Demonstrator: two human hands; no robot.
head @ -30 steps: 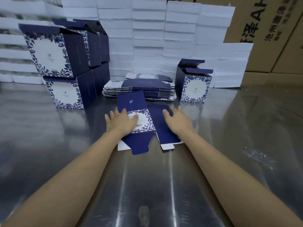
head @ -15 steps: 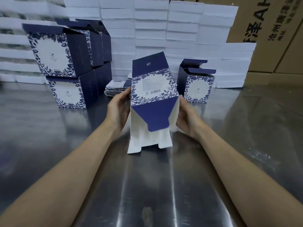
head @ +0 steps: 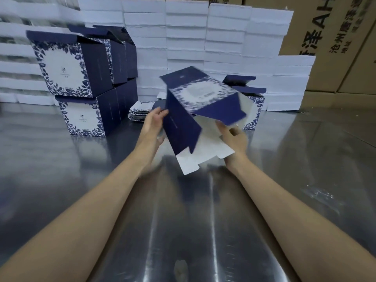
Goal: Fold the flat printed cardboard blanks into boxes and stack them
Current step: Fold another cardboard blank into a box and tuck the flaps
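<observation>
Half-folded box [head: 183,127] being held tilted above steel table [head: 61,169]; left hand [head: 153,129] pressing flat fingers on navy side, right hand [head: 234,139] gripping white bottom flap. Its label blurring, unreadable. Brown cartons [head: 325,47] showing "AH", "沧州". Flaps hanging just above steel; stacked boxes [head: 67,78] standing well left, flat blanks [head: 140,110] lying behind

This is a packaging workshop or a warehouse packing station. A broad, shiny stainless-steel surface [head: 61,169] carries finished navy-and-white floral-printed cardboard boxes [head: 67,68] stacked two high and a low pile of flat printed cardboard blanks [head: 140,109] in the same pattern, with a half-opened blank [head: 183,127] held above it. Behind them rises a wall of stacked white slabs [head: 185,37], their material unclear, and beside it stand big brown corrugated shipping cartons [head: 335,37] with black Chinese lettering.
</observation>
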